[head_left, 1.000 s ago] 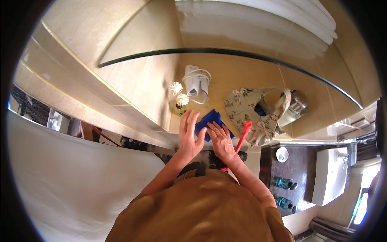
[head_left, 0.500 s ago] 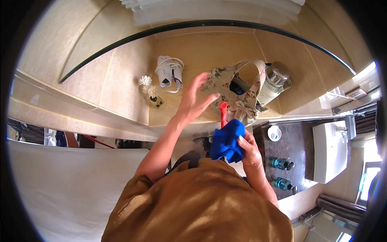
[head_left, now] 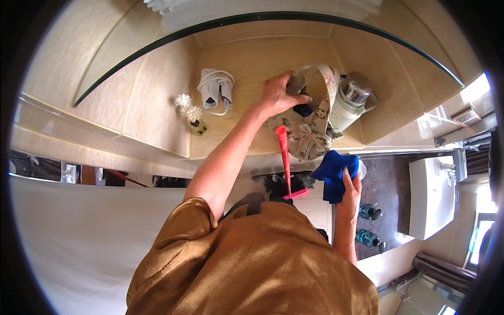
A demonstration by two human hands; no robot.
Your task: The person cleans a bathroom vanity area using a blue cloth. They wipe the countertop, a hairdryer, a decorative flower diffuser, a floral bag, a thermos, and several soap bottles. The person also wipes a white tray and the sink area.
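Note:
My left hand (head_left: 281, 97) reaches into the shelf niche and is closed on the top of a floral cloth bag (head_left: 307, 142), fingers and thumb around its upper edge. A dark blue item (head_left: 303, 109) shows in the bag's opening beneath my thumb. Lower right, my right hand (head_left: 348, 191) grips a bunched blue cloth (head_left: 336, 173) in front of the shelf edge. Between my arms, a long red handle (head_left: 283, 144) leans near the shelf edge, with a flat red head at its foot. Right of the bag stands a pale green jug (head_left: 346, 107) with a metallic top.
A white hair dryer (head_left: 214, 89) with its cord wrapped around it and a small flower diffuser (head_left: 198, 126) stand at the shelf's left. A glass shelf edge (head_left: 273, 17) curves overhead. To the right are pump bottles (head_left: 367, 211) on a dark counter and a white basin (head_left: 433, 197).
My left hand has moved up and right and closed on the bag, which has crumpled. My right hand has carried the blue cloth to the right, uncovering more of the red handle.

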